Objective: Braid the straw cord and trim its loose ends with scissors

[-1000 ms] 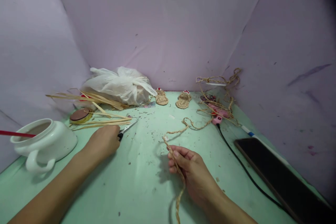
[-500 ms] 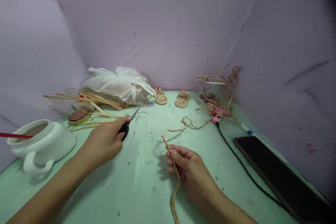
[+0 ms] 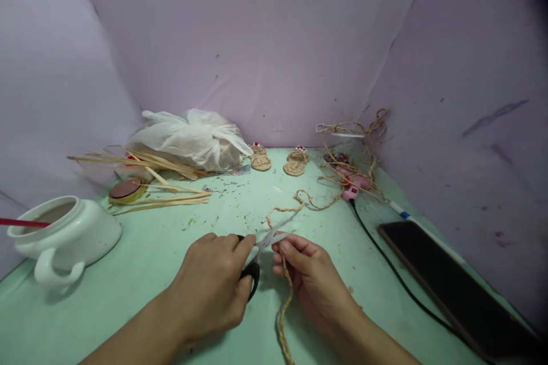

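My left hand (image 3: pixel 218 282) is closed on the black handles of a pair of scissors (image 3: pixel 268 242). Their blades are parted and lie at the braided straw cord (image 3: pixel 285 302), just beyond my right fingertips; whether they touch it I cannot tell. Between thumb and fingers, my right hand (image 3: pixel 310 274) pinches that cord. One length hangs down toward the front edge of the view, and the other winds across the table toward the tangle at the back right.
At the left stand a white pot (image 3: pixel 85 234) and straw strips (image 3: pixel 166 168) by a tied white plastic bag (image 3: pixel 192 140). Two small woven sandals (image 3: pixel 296 162) sit at the back. On the right are a pink glue gun (image 3: pixel 351 189), its black cable and a dark phone (image 3: pixel 445 279).
My left hand has brought the scissors from near the straw strips rightward and closer to me, and the blades have opened at the cord. My right hand keeps its pinch almost in place.
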Tool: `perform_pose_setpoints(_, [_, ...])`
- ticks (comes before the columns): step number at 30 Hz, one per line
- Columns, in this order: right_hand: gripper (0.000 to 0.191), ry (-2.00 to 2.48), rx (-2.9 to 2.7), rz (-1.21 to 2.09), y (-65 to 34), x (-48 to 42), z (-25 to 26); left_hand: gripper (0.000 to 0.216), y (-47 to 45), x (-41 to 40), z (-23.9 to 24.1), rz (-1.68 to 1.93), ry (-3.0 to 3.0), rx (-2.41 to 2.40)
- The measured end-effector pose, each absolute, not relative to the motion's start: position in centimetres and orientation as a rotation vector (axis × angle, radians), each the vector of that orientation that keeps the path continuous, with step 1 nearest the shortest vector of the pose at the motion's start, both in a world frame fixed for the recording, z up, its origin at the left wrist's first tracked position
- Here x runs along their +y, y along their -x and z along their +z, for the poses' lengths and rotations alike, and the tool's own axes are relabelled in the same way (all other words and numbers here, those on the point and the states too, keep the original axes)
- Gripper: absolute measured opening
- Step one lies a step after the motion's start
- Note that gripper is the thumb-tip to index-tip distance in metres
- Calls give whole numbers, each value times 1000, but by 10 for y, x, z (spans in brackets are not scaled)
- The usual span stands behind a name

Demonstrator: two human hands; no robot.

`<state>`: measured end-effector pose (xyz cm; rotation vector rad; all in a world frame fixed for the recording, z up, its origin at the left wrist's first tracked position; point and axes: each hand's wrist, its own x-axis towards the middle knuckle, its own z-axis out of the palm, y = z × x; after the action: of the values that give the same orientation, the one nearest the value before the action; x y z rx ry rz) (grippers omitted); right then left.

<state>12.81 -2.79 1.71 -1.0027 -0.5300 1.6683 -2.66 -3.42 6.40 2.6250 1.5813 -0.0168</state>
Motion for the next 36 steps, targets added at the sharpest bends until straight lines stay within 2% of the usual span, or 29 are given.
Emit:
perform_pose_setpoints(7, [16,1059,-617,1596,-127,-28,16,51,28,-33,59,-152,-2641,1571])
perform_pose_setpoints(20, [15,1057,-687,1561,-129,-28,14,51,30,-31,66,-208,-2562,1578])
perform_pose_setpoints(36, [16,1066,-767,1479,-128,-29,17,44,32,-32,65,-41,-2502,1538])
